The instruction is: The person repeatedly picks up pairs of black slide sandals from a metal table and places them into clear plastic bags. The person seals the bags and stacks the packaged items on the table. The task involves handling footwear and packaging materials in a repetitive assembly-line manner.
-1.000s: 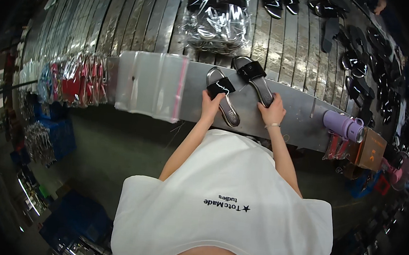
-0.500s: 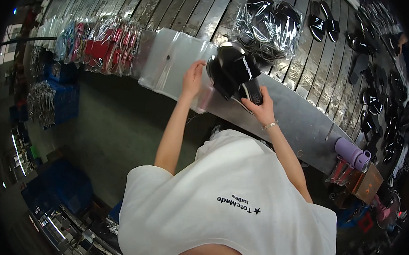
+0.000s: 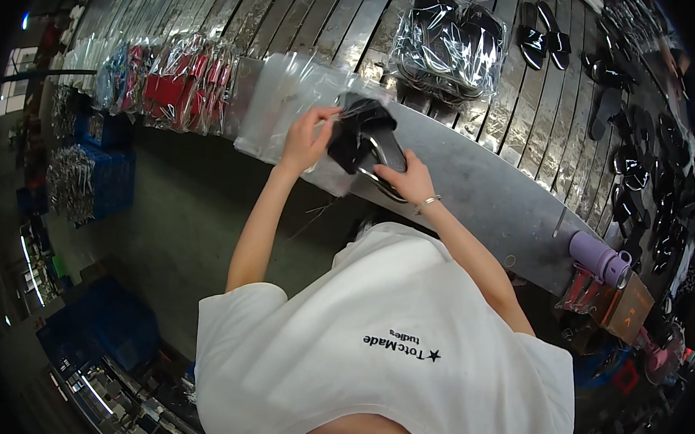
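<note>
My right hand (image 3: 412,179) grips a pair of black slide sandals (image 3: 385,143) by the heel end, with the toes pointing up and left. The toe end looks hazy, as if behind clear film, and blur hides how far it is covered. My left hand (image 3: 306,140) is beside the toes, thumb and fingers bent at the edge of a clear plastic bag (image 3: 336,95). Under and left of that hand lies a stack of flat clear bags (image 3: 271,103) on the metal ledge (image 3: 479,178).
Bagged black sandals (image 3: 448,51) lie on the slatted metal table (image 3: 329,22), with a loose pair (image 3: 544,37) farther right. Red items in clear wrap (image 3: 183,84) line the left edge. A purple tumbler (image 3: 598,259) stands at right near a cardboard box (image 3: 630,308).
My right hand has brought the sandals left and slightly down, over the clear bags. My left hand has shifted left and a little down, and the sandals' toes now look hazy.
</note>
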The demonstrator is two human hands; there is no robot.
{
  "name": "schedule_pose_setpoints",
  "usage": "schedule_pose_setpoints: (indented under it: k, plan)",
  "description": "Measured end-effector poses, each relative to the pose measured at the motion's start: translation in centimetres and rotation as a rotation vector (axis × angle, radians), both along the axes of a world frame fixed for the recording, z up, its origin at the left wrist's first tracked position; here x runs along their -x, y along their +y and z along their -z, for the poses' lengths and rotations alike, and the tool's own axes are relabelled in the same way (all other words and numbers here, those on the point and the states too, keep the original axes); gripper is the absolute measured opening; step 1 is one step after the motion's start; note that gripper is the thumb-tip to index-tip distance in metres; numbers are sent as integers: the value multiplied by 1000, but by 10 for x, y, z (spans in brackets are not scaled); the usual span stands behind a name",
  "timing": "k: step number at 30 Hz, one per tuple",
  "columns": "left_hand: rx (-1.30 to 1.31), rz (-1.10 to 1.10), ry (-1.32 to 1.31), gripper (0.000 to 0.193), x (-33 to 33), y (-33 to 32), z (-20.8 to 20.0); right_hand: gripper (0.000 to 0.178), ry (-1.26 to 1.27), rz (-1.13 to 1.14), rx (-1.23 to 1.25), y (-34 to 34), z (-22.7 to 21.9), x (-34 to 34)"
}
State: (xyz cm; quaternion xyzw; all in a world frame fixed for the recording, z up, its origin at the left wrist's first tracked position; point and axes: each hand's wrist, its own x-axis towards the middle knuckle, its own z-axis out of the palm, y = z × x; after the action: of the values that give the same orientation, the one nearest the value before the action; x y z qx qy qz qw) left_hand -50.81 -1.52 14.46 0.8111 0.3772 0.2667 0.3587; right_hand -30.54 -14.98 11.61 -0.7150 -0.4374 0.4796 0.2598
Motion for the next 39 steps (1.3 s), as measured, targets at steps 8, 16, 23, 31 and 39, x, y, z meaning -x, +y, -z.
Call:
schedule_pose_setpoints:
  k: [8, 16, 23, 31, 39]
  plan:
    - [-417, 301, 37, 23, -86, -68, -85, 46, 47, 326, -448, -2, -30, -38]
    - [472, 401, -72, 23, -168, -136, -82, 34, 152, 897, -660, -22, -112, -94]
    - [1024, 399, -19, 29, -180, -133, -39, 39, 142, 1271, -540, -81, -50, -105]
    - [1095, 541, 283, 28, -198, -192, 50, 50, 164, 1549, -138, -127, 59, -126]
    - [1484, 372, -271, 43, -237, -157, 32, 43, 52, 1492, -294, -123, 31, -130]
